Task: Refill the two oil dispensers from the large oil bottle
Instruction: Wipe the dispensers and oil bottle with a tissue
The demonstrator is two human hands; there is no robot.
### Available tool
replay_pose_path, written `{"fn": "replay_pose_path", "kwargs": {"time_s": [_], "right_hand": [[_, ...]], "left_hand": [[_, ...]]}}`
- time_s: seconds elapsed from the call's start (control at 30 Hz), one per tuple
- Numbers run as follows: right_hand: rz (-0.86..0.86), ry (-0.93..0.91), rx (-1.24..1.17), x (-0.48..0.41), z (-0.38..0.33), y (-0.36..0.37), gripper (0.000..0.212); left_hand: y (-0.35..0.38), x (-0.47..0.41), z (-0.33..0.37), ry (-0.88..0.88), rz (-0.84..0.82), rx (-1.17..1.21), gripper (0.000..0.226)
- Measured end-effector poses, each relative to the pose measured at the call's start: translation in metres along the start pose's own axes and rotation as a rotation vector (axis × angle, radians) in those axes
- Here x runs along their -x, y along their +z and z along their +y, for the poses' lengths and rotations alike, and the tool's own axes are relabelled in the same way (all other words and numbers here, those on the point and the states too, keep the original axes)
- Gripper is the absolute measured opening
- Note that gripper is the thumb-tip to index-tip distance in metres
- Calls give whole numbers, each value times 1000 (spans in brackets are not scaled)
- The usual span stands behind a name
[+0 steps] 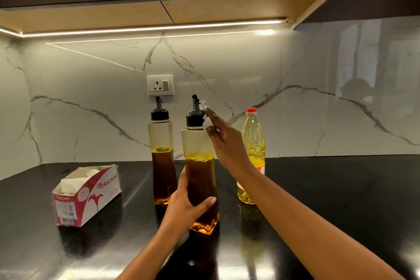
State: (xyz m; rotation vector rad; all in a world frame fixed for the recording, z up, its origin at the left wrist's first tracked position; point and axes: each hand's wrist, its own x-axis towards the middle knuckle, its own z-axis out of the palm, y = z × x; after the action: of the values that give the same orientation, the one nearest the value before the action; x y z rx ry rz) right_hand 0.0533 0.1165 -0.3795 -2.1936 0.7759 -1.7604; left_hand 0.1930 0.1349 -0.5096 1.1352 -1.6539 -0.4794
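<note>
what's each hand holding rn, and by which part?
Left hand grips the nearer dispenser around its lower body. Right hand pinches a white tissue against that dispenser's black cap.

I see three uprights bunched mid-counter [341,188]: far dispenser [162,161], near dispenser [201,177] just in front and right of it, bottle [252,157] right of both, back near the wall. Gaps between them are narrow. Left hand [188,207] grips the near dispenser low down. Right hand [223,136] holds a tissue [205,120] at its cap, and that forearm crosses in front of the bottle, blocking it. Box [87,195] lies well left. I read open counter far right and front left.
</note>
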Motion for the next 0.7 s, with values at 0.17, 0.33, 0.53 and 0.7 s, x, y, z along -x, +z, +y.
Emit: {"fn": "replay_pose_path", "kwargs": {"time_s": [0.17, 0.33, 0.53, 0.7], "right_hand": [[-104, 211, -86, -21, 1, 4, 35], [-166, 361, -362, -25, 0, -1, 27], [-136, -112, -58, 1, 7, 2, 53], [-129, 298, -318, -23, 2, 5, 37]], "left_hand": [[-17, -10, -5, -53, -112, 168, 90], [-35, -19, -14, -96, -261, 347, 94], [-37, -23, -28, -187, -276, 519, 93], [-44, -28, -30, -273, -338, 667, 101]]}}
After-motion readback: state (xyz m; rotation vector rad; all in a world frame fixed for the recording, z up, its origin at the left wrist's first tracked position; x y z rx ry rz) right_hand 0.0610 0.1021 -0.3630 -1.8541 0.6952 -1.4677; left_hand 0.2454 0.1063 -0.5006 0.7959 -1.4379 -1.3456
